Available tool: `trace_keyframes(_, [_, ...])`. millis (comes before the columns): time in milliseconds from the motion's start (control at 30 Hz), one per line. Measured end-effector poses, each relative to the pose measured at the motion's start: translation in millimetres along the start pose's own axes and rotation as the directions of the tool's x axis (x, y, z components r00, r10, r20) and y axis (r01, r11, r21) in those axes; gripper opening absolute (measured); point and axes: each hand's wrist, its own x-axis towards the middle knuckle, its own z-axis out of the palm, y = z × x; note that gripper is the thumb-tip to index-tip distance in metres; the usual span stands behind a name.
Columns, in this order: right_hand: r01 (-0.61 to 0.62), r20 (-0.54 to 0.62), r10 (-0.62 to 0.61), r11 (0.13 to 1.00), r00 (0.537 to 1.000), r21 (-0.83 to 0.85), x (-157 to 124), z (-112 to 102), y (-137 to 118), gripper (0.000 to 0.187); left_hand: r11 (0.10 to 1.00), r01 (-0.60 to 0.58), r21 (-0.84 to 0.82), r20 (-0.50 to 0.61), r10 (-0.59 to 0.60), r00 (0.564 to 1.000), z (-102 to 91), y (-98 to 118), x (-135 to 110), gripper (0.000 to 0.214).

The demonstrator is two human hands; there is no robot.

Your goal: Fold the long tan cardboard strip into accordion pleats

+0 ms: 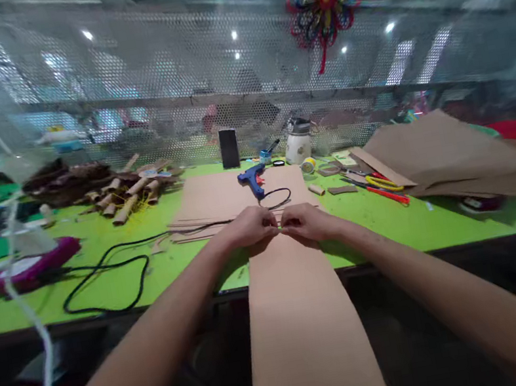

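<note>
A long strip of brown kraft paper (305, 318) runs from the green table down over its front edge toward me. My left hand (256, 225) is closed at the strip's far end, fingertips pinching its edge. Right beside it, my right hand (304, 221) pinches the same edge, the two hands nearly touching. Just beyond them a blue glue gun (252, 179) lies on a stack of brown paper sheets (203, 196), its black cord looping close to my fingers.
Rolled brown paper tubes (125, 206) lie at the left, near a purple power strip (34, 266) and a black cable (108, 306). Red-handled scissors (388, 195) and a large pile of brown paper (435, 152) sit at the right. A phone (229, 149) stands at the back.
</note>
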Motion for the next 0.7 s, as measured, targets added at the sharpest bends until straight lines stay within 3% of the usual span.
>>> trace_keyframes(200, [0.031,0.053,-0.032,0.999,0.998,0.028,6,-4,-6,0.008,0.999,-0.016,-0.049,-0.005,0.016,1.000,2.7,-3,0,0.019])
trace_keyframes(467, [0.030,0.088,-0.041,0.993,0.995,0.118,10,-1,4,0.008,0.997,-0.038,-0.064,0.005,0.039,0.999,0.5,1,-2,0.017])
trace_keyframes(700, [0.039,0.098,-0.045,0.998,0.994,0.057,10,-1,3,0.006,0.995,-0.085,-0.057,0.003,0.085,0.996,-0.4,3,-4,0.015])
